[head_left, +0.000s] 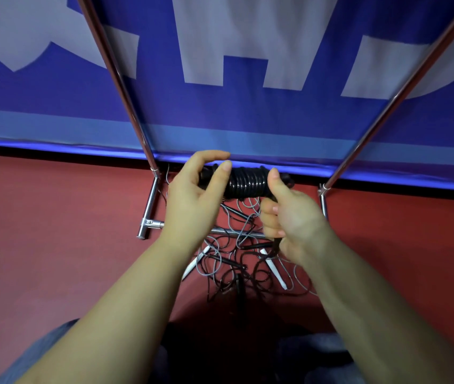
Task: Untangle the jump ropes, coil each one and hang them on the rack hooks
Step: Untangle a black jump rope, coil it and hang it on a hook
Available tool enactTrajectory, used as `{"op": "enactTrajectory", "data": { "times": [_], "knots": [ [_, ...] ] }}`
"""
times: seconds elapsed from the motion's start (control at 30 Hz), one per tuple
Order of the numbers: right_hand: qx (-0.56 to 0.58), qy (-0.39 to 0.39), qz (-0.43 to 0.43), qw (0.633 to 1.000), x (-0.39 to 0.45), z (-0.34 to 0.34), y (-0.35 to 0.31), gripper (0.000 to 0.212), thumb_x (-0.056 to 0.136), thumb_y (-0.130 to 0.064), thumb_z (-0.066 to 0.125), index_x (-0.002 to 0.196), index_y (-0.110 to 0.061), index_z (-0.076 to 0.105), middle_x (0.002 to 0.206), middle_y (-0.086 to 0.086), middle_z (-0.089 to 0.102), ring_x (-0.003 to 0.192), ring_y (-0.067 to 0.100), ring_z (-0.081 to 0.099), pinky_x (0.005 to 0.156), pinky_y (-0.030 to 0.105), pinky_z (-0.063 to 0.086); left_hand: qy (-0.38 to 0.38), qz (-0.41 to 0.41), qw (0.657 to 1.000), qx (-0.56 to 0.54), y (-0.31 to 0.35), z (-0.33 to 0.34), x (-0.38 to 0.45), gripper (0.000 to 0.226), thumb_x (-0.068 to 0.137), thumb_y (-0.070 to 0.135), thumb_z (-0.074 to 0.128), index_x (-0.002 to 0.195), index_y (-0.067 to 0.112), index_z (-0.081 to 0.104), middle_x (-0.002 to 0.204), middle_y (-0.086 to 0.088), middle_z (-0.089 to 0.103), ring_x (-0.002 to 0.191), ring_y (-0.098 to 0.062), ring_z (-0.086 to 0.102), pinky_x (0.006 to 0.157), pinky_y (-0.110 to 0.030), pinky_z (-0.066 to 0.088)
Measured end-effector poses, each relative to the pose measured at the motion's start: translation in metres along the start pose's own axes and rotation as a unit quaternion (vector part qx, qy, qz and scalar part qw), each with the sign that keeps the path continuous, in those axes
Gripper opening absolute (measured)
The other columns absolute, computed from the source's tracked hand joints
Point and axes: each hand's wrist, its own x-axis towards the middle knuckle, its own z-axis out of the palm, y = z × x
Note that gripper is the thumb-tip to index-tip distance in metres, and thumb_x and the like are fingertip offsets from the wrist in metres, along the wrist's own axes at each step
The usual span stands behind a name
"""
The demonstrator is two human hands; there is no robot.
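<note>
Between my two hands, up off the floor and level w/ the banner's bottom edge, sits the black coiled rope (244, 182), wound in tight side-by-side turns into a short horizontal bundle. My left hand (192, 195) holds its left end: thumb curled over the front, fingers arched over the top. My right hand (289, 217) grips the right end, thumb (275, 180) pressed up against the last turns, other fingers curled into a fist round a dark strand that hangs down out of the bottom of the hand. Can't tell if that strand is the same rope's tail or a handle.

Below the hands, on the red floor (54, 217), lies the tangled pile (237, 261): grey & black cords looped over each other, w/ black handles and two white handles (194, 263) poking out. Pile lies across the rack's low chrome crossbar (228, 231) and spreads toward me.

Rack (148, 206) stands at the floor's far edge, its two chrome uprights slanting up & apart in front of the blue banner (220, 106) w/ big pale lettering. Hooks aren't visible from here. My knees in grey-blue fabric show at the bottom edge.
</note>
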Motion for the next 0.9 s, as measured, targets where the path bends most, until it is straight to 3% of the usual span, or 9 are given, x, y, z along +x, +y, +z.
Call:
{"op": "enactTrajectory", "data": {
  "times": [0.07,0.17,0.23,0.33,0.4,0.5,0.67,0.77,0.9],
  "knots": [
    [-0.084,0.014,-0.069,0.994,0.003,-0.010,-0.005,0.039,0.096,-0.036,0.044,0.062,-0.018,0.036,0.037,-0.011,0.026,0.029,0.002,0.019,0.031,0.014,0.014,-0.128,-0.146,0.976,-0.101,0.002,-0.007,0.008,0.008,0.092,0.018,0.057,0.095,0.019,0.064,0.067,-0.005,0.056,0.047,-0.011,0.048,0.045,-0.019,0.041],
    [-0.146,-0.084,-0.100,0.981,-0.002,-0.023,-0.016,0.037,0.091,-0.033,0.049,0.059,-0.017,0.037,0.043,-0.009,0.028,0.034,0.002,0.020,0.034,0.015,0.016,-0.361,-0.351,0.849,-0.163,0.006,-0.025,0.016,0.034,0.063,0.033,0.076,0.085,0.008,0.068,0.064,-0.012,0.066,0.052,-0.020,0.065,0.049,-0.024,0.053],
    [-0.148,-0.180,-0.084,0.969,-0.009,-0.023,-0.019,0.029,0.080,-0.037,0.050,0.061,-0.016,0.041,0.044,-0.010,0.029,0.036,0.002,0.020,0.037,0.015,0.016,-0.459,-0.386,0.780,-0.175,0.008,-0.031,0.015,0.055,0.036,0.039,0.091,0.075,0.004,0.074,0.068,-0.018,0.069,0.059,-0.027,0.069,0.054,-0.031,0.057],
    [-0.157,-0.236,-0.090,0.955,-0.013,-0.016,-0.015,0.021,0.074,-0.036,0.051,0.059,-0.021,0.051,0.044,-0.013,0.028,0.038,0.002,0.020,0.039,0.015,0.016,-0.511,-0.380,0.735,-0.232,0.005,-0.032,0.011,0.073,0.038,0.031,0.092,0.096,-0.003,0.064,0.076,-0.021,0.071,0.062,-0.027,0.070,0.058,-0.034,0.058],
    [-0.175,-0.225,-0.103,0.953,-0.015,-0.014,-0.016,0.024,0.076,-0.036,0.052,0.056,-0.023,0.056,0.043,-0.014,0.029,0.037,0.001,0.021,0.038,0.015,0.017,-0.481,-0.369,0.760,-0.233,0.002,-0.027,0.009,0.063,0.040,0.013,0.087,0.094,-0.002,0.057,0.069,-0.017,0.069,0.050,-0.021,0.065,0.050,-0.029,0.055],
    [-0.208,-0.168,-0.144,0.953,-0.016,-0.011,-0.015,0.024,0.089,-0.021,0.052,0.066,-0.024,0.059,0.034,-0.014,0.039,0.031,-0.001,0.036,0.037,0.009,0.028,-0.406,-0.331,0.833,-0.177,0.003,-0.016,0.003,0.020,0.056,0.001,0.068,0.072,0.005,0.056,0.056,-0.008,0.059,0.037,-0.012,0.048,0.040,-0.021,0.044],
    [-0.267,0.004,-0.265,0.927,-0.002,-0.007,0.005,0.014,0.088,-0.026,0.060,0.076,-0.031,0.066,0.063,-0.016,0.064,0.061,-0.006,0.054,0.064,0.010,0.043,-0.283,-0.190,0.940,-0.030,-0.002,0.003,-0.001,0.022,0.076,-0.005,0.064,0.080,0.009,0.048,0.051,0.001,0.050,0.040,-0.016,0.040,0.041,-0.020,0.033],
    [-0.277,0.026,-0.268,0.922,-0.001,-0.007,0.003,0.013,0.088,-0.031,0.058,0.077,-0.034,0.065,0.067,-0.017,0.065,0.061,-0.009,0.054,0.062,0.007,0.040,-0.246,-0.160,0.956,-0.010,-0.005,0.009,0.000,0.024,0.076,-0.003,0.066,0.087,0.013,0.051,0.049,0.011,0.047,0.038,-0.009,0.040,0.041,-0.019,0.033],
    [-0.363,0.036,-0.210,0.907,0.005,-0.011,0.004,0.040,0.090,-0.043,0.052,0.067,-0.013,0.064,0.041,-0.011,0.038,0.045,0.006,0.033,0.052,0.027,0.030,-0.184,-0.201,0.962,-0.027,-0.010,0.010,0.000,0.030,0.071,0.001,0.069,0.090,0.018,0.052,0.054,0.009,0.049,0.041,-0.009,0.041,0.045,-0.022,0.032]
  ]
}}
